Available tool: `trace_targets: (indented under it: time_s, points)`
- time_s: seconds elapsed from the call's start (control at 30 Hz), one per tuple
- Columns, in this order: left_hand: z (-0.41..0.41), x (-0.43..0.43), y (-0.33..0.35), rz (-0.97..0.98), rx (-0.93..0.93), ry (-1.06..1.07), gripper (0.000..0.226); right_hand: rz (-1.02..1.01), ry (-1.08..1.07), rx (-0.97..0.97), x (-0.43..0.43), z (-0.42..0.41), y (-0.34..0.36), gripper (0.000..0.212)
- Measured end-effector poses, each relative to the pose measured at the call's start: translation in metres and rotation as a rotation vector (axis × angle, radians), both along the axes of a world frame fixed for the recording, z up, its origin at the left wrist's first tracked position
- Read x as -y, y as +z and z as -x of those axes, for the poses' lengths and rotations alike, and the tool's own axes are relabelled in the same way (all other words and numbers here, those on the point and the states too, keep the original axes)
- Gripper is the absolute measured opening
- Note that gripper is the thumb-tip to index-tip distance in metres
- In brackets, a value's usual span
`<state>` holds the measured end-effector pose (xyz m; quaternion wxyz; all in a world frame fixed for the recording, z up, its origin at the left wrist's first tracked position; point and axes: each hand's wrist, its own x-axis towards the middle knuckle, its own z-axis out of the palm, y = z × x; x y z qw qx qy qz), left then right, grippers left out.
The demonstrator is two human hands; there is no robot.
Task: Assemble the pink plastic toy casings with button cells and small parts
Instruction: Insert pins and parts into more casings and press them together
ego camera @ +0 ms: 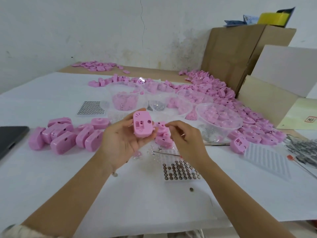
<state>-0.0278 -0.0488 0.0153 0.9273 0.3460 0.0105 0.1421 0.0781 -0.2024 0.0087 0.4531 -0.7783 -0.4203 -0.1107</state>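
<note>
No words or numbers are showing clearly enough to read. A small red-framed mark (310, 119) is sitting on the pale card (291, 110) at the tabletop's (51, 169) right edge, its characters too blurred to read. Raised lines are showing on the pink casing (142, 125) in the left hand (120, 141), forming no letters.

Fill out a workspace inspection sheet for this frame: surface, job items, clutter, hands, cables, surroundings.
Surface: table under a white sheet, crowded.
Job's things: pink casing in hand; group of casings at left; heap of pink casings at right; clear tubs of pink parts; near button-cell tray; far button-cell tray.
Clutter: loose button cell; dark flat panel at the left edge; white tray, seemingly empty; pile of metal parts.
Grippers: left hand grips the pink casing; right hand curled beside it, any pinched part too small to tell.
Cables: nothing seen.
Surroundings: cracked white wall; cardboard boxes.
</note>
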Motion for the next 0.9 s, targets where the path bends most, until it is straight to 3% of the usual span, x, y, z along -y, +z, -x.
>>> trace_targets:
  time_s: [0.1,0.2,0.27,0.4,0.5,0.67,0.77,0.9]
  points:
    - [-0.013,0.001,0.003,0.026,0.019,0.036,0.031,-0.155,0.122,-0.353,-0.014,0.003,0.007,0.017]
    - [-0.026,0.002,0.005,-0.225,-0.029,0.159,0.025,-0.221,0.286,-0.644,-0.024,0.003,0.012,0.019]
    - [-0.032,0.003,0.006,-0.35,-0.055,0.23,0.024,-0.229,0.295,-0.621,-0.03,0.001,0.012,0.018]
    - [-0.035,-0.003,0.007,-0.306,-0.011,0.174,0.025,-0.318,0.283,-0.529,-0.029,-0.012,0.008,0.022]
    - [-0.033,-0.012,0.002,-0.403,-0.019,0.216,0.021,-0.305,0.295,-0.514,-0.024,-0.022,0.004,0.026]
    - [-0.03,-0.013,-0.004,-0.543,-0.066,0.26,0.026,-0.058,0.283,-0.32,-0.016,-0.025,-0.007,0.022]
    - [-0.029,-0.013,-0.005,-0.534,-0.071,0.284,0.032,0.156,0.278,-0.161,-0.014,-0.024,-0.012,0.019]
    - [-0.028,-0.018,-0.003,-0.488,-0.054,0.299,0.033,0.243,0.279,-0.104,-0.016,-0.021,-0.013,0.012]
